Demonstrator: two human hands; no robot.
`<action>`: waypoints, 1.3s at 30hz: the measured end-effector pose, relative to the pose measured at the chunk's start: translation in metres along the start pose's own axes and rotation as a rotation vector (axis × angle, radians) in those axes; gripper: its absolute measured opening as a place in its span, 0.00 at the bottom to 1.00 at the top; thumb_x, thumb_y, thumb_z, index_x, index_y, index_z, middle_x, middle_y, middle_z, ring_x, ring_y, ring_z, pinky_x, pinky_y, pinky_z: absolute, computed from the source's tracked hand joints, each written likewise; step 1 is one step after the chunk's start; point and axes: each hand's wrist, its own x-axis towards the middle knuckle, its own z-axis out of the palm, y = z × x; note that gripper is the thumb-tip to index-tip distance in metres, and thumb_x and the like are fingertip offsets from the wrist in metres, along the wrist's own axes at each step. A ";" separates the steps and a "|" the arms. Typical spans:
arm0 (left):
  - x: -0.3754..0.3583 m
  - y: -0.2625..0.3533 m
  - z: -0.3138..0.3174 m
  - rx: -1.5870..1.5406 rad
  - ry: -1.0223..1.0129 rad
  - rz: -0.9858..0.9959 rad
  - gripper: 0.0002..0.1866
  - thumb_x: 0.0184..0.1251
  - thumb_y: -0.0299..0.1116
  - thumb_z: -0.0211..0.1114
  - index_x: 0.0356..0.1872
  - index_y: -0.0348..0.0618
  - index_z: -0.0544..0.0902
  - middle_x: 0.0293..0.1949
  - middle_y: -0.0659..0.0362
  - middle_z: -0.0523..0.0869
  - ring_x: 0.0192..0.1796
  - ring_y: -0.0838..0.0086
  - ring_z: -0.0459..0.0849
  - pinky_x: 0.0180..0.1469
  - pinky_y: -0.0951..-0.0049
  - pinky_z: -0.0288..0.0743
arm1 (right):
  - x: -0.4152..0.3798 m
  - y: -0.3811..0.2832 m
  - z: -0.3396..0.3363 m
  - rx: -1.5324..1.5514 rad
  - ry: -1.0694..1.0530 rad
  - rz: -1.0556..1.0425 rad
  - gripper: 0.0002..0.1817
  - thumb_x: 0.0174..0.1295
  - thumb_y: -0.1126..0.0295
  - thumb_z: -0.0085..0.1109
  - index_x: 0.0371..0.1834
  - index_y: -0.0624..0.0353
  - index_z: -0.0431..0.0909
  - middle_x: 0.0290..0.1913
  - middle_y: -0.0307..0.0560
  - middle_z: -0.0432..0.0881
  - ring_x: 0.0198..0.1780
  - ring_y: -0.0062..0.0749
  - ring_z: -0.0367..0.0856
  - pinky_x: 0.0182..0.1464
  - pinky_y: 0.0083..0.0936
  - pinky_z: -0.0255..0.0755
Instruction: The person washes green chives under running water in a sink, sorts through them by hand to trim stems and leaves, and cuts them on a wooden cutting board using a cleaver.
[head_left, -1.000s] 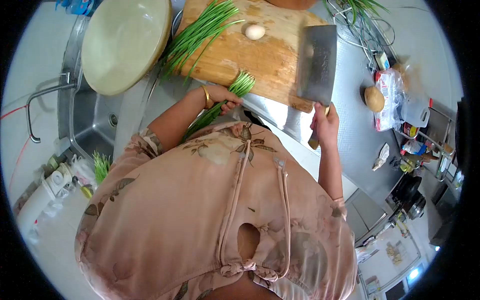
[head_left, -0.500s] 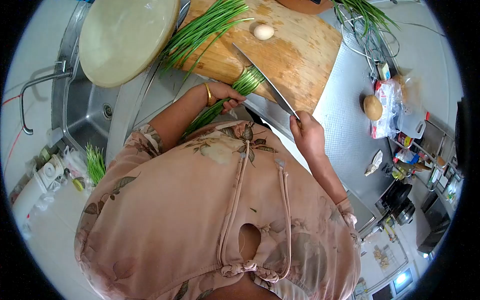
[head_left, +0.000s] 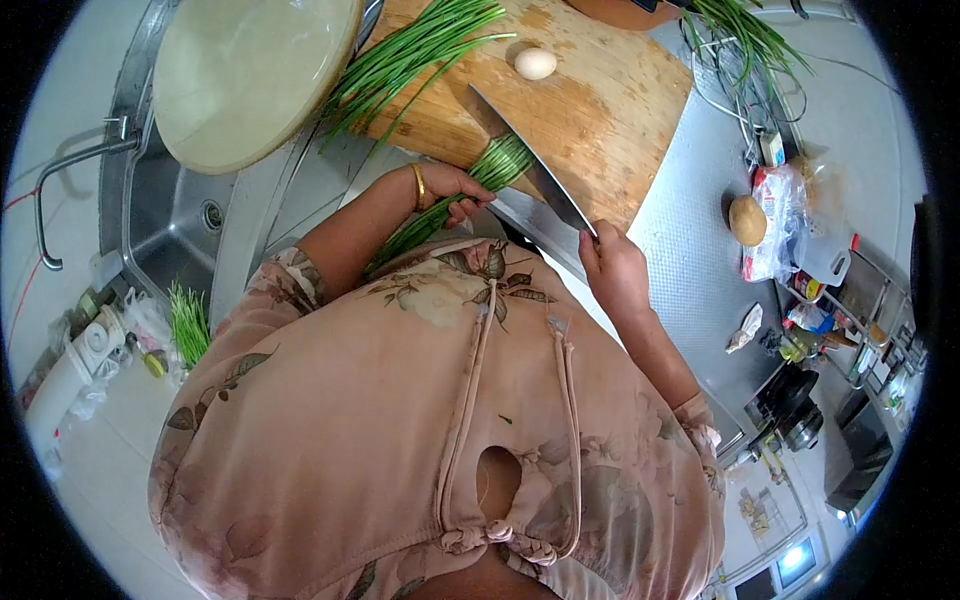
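- Metal counter (head_left: 690,250) is running beside a wooden cutting board (head_left: 615,120), with a pale basin (head_left: 255,80) sitting left of the board, near a sink (head_left: 165,225).
- A bunch of green stalks (head_left: 505,160) is lying over the board's near edge, its cut ends on the wood and its longer part trailing back toward the person's floral top (head_left: 350,420).
- The left hand (head_left: 453,190) is grasping this bunch, fingers curling around it at the board's near edge.
- The right hand (head_left: 617,270) is clenching the handle of a broad knife (head_left: 545,178), whose blade is slanting over the board at the cut ends; whether its edge is touching the stalks is not showing.
- An egg (head_left: 535,64) is resting farther up the board, near a second bunch of greens (head_left: 415,65), both lying apart from the hands.
- Cutting at the ends of the held bunch is seeming to be the step in hand.
- The next move is likely calling for a tight left grip, fingertips staying clear of the blade, and a controlled downward press onto the wood.
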 end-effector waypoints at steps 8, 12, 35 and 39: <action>0.000 0.002 0.003 -0.023 0.010 -0.050 0.11 0.62 0.38 0.59 0.24 0.49 0.68 0.15 0.70 0.65 0.13 0.86 0.59 0.20 0.79 0.60 | 0.017 -0.001 -0.004 -0.038 -0.123 0.052 0.13 0.60 0.63 0.49 0.28 0.63 0.69 0.26 0.59 0.77 0.28 0.54 0.76 0.33 0.44 0.70; 0.003 -0.001 -0.002 -0.012 -0.017 -0.042 0.11 0.62 0.38 0.58 0.24 0.49 0.68 0.15 0.70 0.65 0.13 0.86 0.59 0.20 0.79 0.60 | 0.025 0.001 0.006 -0.053 -0.125 0.045 0.13 0.60 0.62 0.49 0.27 0.63 0.69 0.25 0.59 0.77 0.27 0.54 0.76 0.32 0.44 0.70; -0.098 0.092 0.086 1.281 1.644 0.562 0.21 0.51 0.41 0.66 0.39 0.35 0.74 0.36 0.44 0.82 0.41 0.51 0.80 0.43 0.61 0.73 | -0.033 0.014 0.027 0.476 0.371 0.113 0.09 0.58 0.70 0.55 0.30 0.67 0.73 0.21 0.54 0.78 0.19 0.38 0.75 0.24 0.31 0.69; -0.080 0.150 0.090 1.228 1.796 0.488 0.27 0.50 0.44 0.66 0.48 0.38 0.69 0.40 0.45 0.81 0.43 0.52 0.80 0.45 0.58 0.73 | -0.052 0.043 0.028 1.015 0.236 0.387 0.09 0.60 0.69 0.53 0.34 0.67 0.72 0.14 0.38 0.70 0.13 0.19 0.66 0.17 0.18 0.61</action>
